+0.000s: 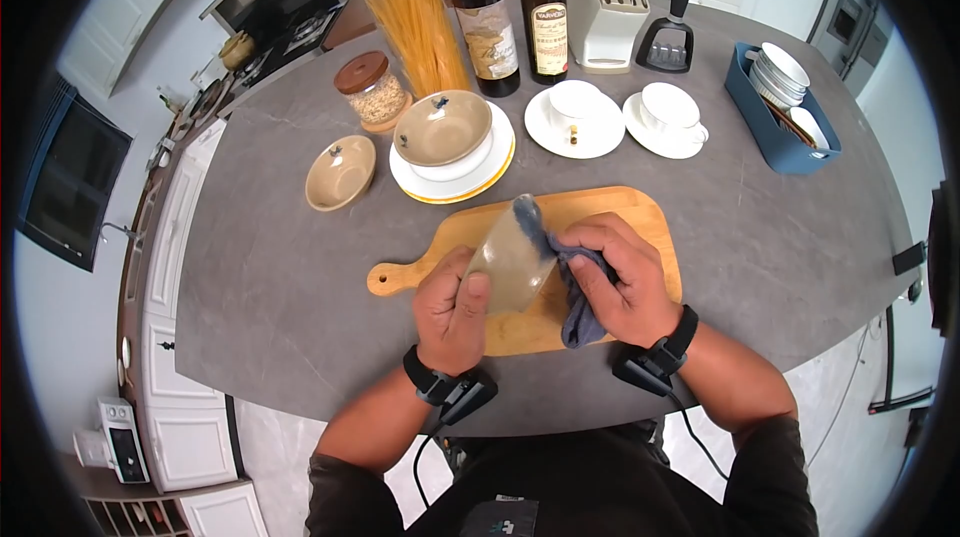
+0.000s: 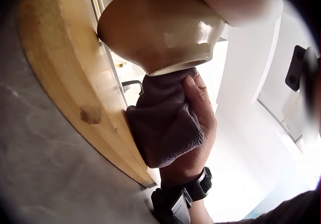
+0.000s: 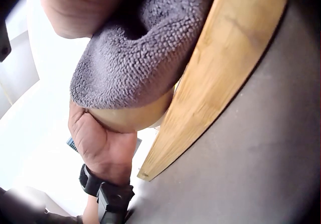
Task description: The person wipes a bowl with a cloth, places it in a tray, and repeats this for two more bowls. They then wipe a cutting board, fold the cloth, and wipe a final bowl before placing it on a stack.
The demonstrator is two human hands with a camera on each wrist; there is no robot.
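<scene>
My left hand [image 1: 450,312] grips a beige bowl [image 1: 505,262] by its rim side, thumb lying along the wall. The bowl is tipped on its side over a wooden cutting board [image 1: 635,212]. A dark blue patch shows at its far edge in the head view. In my right hand [image 1: 635,282] is a bunched grey-purple towel [image 1: 580,325], its fingers curled round it. The left wrist view has the towel [image 2: 165,118] up against the foot of the bowl [image 2: 160,28]. Seen from the right wrist, the towel [image 3: 130,63] covers much of the bowl [image 3: 128,117].
Behind the board stand a small beige bowl [image 1: 340,174], another bowl [image 1: 445,127] stacked on plates, and two white cups [image 1: 575,99] on saucers. Bottles [image 1: 487,32], a pasta jar [image 1: 415,22] and a knife block [image 1: 603,27] line the back. A blue bin [image 1: 790,152] holds dishes at right.
</scene>
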